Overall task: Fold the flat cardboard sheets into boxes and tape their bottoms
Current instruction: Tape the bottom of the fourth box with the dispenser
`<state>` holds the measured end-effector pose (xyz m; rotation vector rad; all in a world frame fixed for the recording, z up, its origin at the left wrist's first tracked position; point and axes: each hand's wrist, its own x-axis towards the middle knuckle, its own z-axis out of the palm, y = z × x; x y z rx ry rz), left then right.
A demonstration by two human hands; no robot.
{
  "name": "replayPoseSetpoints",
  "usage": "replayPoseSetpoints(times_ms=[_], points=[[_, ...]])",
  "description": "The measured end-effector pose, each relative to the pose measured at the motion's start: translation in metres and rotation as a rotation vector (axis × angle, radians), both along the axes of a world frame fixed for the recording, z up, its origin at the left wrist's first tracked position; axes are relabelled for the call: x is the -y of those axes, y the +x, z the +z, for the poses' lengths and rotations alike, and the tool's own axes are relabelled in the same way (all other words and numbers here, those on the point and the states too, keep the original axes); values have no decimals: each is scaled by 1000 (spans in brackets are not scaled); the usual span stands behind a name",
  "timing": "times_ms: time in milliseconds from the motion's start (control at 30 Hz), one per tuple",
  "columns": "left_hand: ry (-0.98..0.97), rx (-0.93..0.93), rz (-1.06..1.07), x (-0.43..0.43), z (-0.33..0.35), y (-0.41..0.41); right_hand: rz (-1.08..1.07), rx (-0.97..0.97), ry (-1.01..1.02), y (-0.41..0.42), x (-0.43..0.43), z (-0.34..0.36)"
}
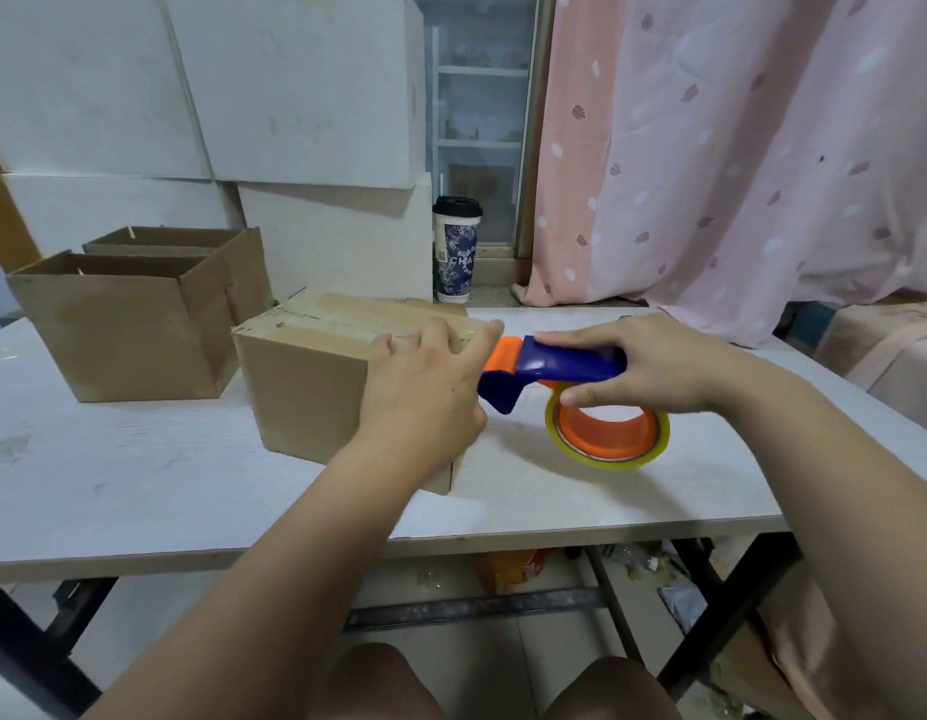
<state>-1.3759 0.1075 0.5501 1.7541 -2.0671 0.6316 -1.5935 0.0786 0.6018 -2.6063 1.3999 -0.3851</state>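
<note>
well to the left of both hands' fingers, two finished boxes [118, 324] stand open-topped on the table [139, 485]. the box in hand [305, 387] lies bottom up under the left hand [425, 387], with a glossy strip along its seam, so the step looks like taping this bottom. the left fingers [440, 337] lie fairly straight and close together over the box's top right edge, pressing rather than gripping. just beyond those fingertips sits the orange head of the tape dispenser [554, 363], at the box's edge. the right hand [653, 366] grips its blue handle, fingers curled over the top and the thumb below, touching the tape roll [606, 433]. the next move probably calls for a firm hold on the box while the tape is cut and smoothed down over the side.
</note>
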Motion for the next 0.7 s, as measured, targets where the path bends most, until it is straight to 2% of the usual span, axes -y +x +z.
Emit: replayPoseSetpoints(times_ms=[67, 200, 367, 533, 700], points=[[-81, -8, 27, -1, -3, -6, -16, -85, -7, 5, 2, 15], [-470, 65, -113, 6, -20, -8, -22, -170, -10, 12, 7, 34], [-693, 44, -111, 17, -29, -8, -31, -252, 55, 24, 12, 49], [-693, -42, -116, 16, -27, -10, -40, -322, 129, 38, 14, 67], [-588, -94, -126, 12, -21, -6, -15, -350, 201, 51, 23, 77]])
